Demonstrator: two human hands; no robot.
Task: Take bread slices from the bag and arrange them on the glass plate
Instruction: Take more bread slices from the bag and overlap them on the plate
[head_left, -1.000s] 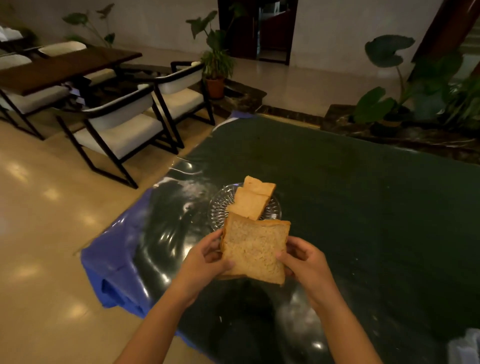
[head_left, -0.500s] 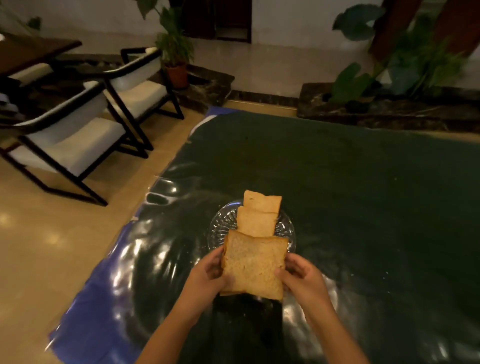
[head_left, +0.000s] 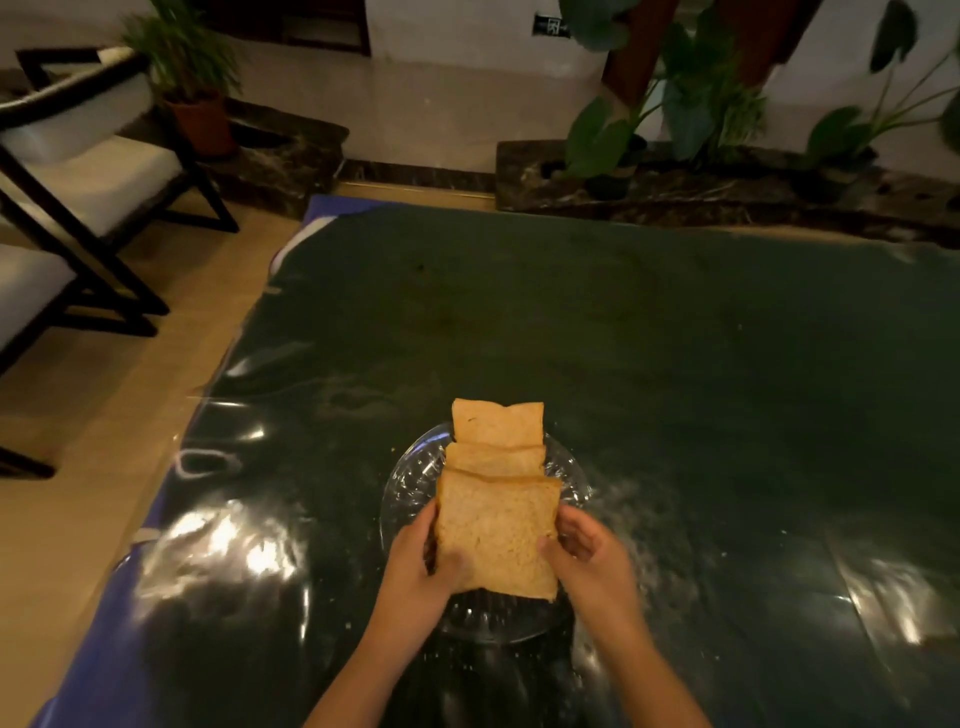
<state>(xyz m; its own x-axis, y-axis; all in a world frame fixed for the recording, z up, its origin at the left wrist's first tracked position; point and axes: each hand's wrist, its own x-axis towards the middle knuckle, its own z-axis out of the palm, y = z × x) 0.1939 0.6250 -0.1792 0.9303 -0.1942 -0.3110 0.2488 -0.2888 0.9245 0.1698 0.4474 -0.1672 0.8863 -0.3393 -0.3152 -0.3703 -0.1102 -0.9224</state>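
A clear glass plate sits on the dark table near me. Two bread slices lie on it in a row: the far slice and a middle slice overlapping it. I hold a third bread slice low over the plate's near half, its far edge overlapping the middle slice. My left hand grips its left side and my right hand grips its right side. The bread bag is not in view.
The table is covered in dark green cloth under shiny plastic, with a blue edge at left. Black-framed white chairs stand on the floor to the left. Potted plants line a stone ledge beyond the table.
Both hands have carried the held slice forward and down, from in front of the plate to over its near half, overlapping the middle slice. The view has tilted down and moved closer.
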